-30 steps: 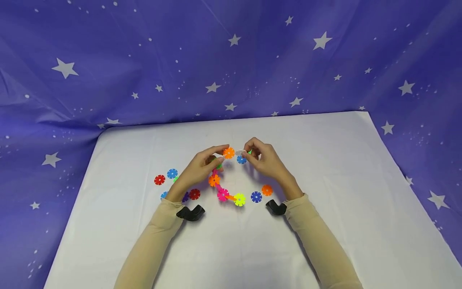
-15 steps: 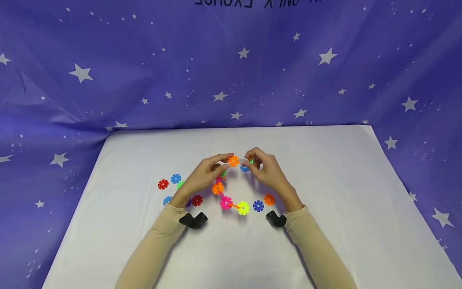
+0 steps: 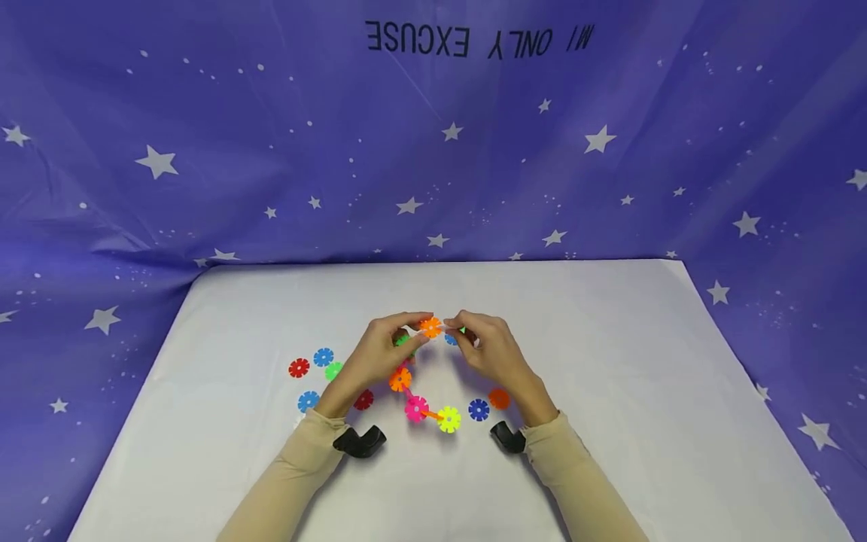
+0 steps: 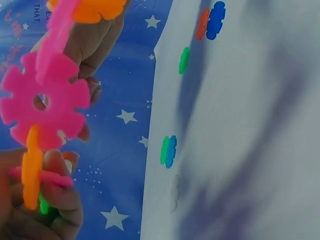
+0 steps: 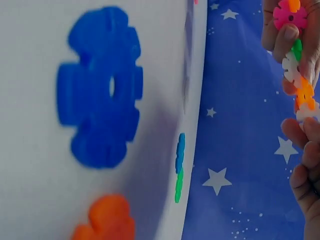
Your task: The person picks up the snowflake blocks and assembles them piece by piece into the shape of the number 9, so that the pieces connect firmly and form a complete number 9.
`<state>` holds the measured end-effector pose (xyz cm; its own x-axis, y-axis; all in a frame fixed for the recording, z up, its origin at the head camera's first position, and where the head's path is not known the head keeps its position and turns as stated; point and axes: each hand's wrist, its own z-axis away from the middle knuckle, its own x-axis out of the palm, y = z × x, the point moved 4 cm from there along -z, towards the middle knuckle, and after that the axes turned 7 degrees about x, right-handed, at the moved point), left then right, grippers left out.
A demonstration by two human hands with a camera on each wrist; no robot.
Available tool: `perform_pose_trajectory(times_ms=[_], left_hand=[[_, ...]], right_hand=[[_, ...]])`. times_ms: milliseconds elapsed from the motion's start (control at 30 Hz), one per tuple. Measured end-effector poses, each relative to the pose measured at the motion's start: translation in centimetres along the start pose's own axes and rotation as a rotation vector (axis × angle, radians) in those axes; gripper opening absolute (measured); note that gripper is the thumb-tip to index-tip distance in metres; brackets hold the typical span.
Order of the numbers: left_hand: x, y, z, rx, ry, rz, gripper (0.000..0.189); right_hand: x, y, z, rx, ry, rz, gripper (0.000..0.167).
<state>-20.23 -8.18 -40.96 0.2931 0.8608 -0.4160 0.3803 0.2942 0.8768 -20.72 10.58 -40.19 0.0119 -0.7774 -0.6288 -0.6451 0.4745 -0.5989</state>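
My left hand grips a chain of interlocking plastic snowflake discs at its upper end. An orange disc shows between its thumb and fingers. Below, the chain hangs through another orange disc and a pink disc to a yellow disc. With thumb and fingertips, my right hand pinches a white disc, right at the orange one's edge; fingers hide most of it. A second white disc and a green disc sit farther along the chain in the right wrist view.
Loose discs lie left on the white table, among them a red disc and a blue disc. A dark blue disc and an orange-red disc lie nearer my right wrist. A starry purple cloth hangs behind.
My right hand has brought the white disc left against the orange disc, closing the gap between them. The head view has tilted up, so the hands and table appear lower.
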Motion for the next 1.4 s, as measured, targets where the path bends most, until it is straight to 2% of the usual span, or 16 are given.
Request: perform_pose_trajectory(times_ms=[200,400,567,833,900,1000,1200,1400], left_hand=[[-0.7,-0.3,0.0,0.042,0.001,-0.035,0.035],[0.5,-0.9,-0.4,0.058,0.023,-0.027,0.035],[0.6,-0.5,-1.3,0.081,0.043,-0.008,0.036],[0.1,-0.8,-0.7,0.027,0.010,0.005,0.037],[-0.1,-0.9,-0.6,0.002,-0.008,0.031,0.040],[-0.5,-0.7,-0.8,-0.001,-0.030,0.073,0.044],[-0.4,-0.5,-1.1,0.034,0.010,0.093,0.043],[-0.1,-0.6,-0.4,0.012,0.023,0.076,0.041]], right_hand=[[0.9,-0.1,-0.3,0.013,0.058,-0.037,0.003],[0.7,0.8,0.0,0.021,0.075,-0.049,0.009],[-0.2,1.1,-0.6,0.000,0.100,-0.057,0.011],[0.5,0.8,-0.5,0.007,0.081,-0.071,0.009],[0.7,0.8,-0.4,0.017,0.070,-0.071,0.006],[0.6,0.8,-0.7,0.031,0.065,-0.063,0.005],[0.5,0.7,-0.9,0.051,0.041,-0.039,0.008],[0.7,0.7,-0.1,0.076,0.022,-0.026,0.016]])
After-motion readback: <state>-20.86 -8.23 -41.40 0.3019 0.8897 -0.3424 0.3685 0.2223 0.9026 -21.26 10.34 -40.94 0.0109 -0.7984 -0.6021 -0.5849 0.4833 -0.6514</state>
